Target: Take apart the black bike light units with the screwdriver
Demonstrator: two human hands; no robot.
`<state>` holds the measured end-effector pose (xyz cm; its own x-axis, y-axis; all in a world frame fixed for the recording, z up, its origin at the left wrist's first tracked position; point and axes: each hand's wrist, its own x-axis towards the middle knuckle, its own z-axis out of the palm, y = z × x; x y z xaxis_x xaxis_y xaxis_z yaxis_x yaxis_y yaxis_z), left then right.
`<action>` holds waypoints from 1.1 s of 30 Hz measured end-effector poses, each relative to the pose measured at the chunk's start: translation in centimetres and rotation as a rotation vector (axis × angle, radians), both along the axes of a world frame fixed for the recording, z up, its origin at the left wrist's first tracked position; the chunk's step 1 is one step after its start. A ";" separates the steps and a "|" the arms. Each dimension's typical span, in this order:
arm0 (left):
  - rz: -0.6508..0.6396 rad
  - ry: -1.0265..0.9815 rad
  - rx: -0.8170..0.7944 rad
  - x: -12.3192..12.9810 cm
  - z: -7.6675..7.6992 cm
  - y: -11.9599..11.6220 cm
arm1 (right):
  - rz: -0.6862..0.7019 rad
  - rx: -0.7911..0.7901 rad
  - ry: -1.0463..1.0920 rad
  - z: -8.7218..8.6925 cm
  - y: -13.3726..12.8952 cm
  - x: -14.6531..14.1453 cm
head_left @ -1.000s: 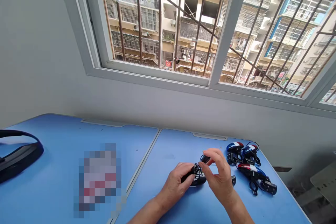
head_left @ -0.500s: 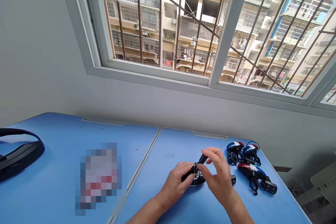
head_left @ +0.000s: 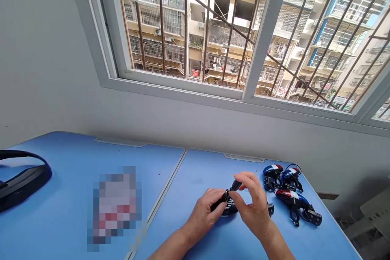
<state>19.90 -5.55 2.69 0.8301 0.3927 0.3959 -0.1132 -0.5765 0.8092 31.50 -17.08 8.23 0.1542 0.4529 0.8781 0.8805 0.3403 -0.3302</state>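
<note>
My left hand [head_left: 208, 210] is closed around a black clamp part [head_left: 226, 195] of a bike horn, pinching it between thumb and fingers. Beneath my fingers shows the horn's dark body [head_left: 230, 208] with a white-slotted face, partly hidden. My right hand [head_left: 253, 202] holds a short black screwdriver [head_left: 236, 185] by its handle, thumb and fingertips on it. Its lower end meets the clamp; the tip itself is too small to make out. A small black button unit [head_left: 270, 209] shows just behind my right hand.
Several bike horns with red, white and blue shells [head_left: 292, 195], ring clamps and cables lie at the right of the blue table [head_left: 170, 227]. A blurred-out item [head_left: 115, 207] lies left of the table seam. A black band-shaped object [head_left: 27, 178] sits far left. A barred window is behind.
The screwdriver's handle looks slightly turned in my right fingers. Both hands otherwise keep nearly the same place and grip.
</note>
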 end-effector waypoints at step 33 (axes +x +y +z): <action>0.004 -0.006 0.010 0.0 0.0 0.0 | 0.037 -0.028 -0.055 0.1 -0.1 0.0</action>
